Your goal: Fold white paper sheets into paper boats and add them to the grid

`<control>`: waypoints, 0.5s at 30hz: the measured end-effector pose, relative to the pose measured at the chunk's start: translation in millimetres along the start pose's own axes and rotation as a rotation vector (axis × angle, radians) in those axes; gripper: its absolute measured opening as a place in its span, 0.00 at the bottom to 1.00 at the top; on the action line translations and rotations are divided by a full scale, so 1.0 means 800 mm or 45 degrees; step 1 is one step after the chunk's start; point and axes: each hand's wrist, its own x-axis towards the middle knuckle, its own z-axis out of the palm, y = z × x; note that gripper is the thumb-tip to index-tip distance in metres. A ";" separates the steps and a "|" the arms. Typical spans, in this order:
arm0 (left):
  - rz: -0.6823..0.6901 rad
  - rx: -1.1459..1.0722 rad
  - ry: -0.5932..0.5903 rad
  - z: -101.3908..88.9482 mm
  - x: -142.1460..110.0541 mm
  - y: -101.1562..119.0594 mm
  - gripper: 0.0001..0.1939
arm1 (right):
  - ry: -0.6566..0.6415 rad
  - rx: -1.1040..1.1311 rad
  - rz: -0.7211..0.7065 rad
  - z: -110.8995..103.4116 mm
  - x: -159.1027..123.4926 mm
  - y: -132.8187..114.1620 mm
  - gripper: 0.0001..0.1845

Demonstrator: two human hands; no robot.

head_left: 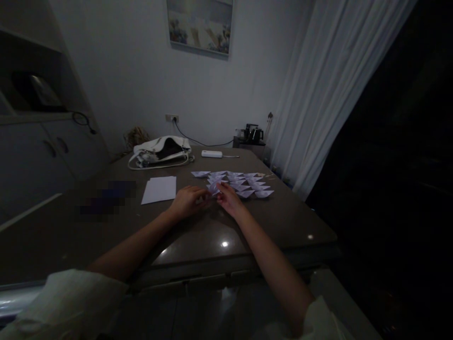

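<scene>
Hands (pixel 189 200) (pixel 230 202) close together at folded papers (pixel 244 193); grip half-hidden, indiscernible in the gloom

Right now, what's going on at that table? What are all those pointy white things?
A person has both hands at the table. The right hand has its fingertips at a folded paper, with the left hand close beside; it's too dim to tell how firmly either grips. The pointy things look like folded paper shapes, set out in rows just beyond the hands. Flat white sheets lie to the left, and a white bag sits behind them.
</scene>
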 end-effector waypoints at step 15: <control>-0.466 -0.175 0.405 -0.016 0.007 -0.043 0.18 | -0.017 -0.217 -0.084 -0.003 0.003 0.007 0.20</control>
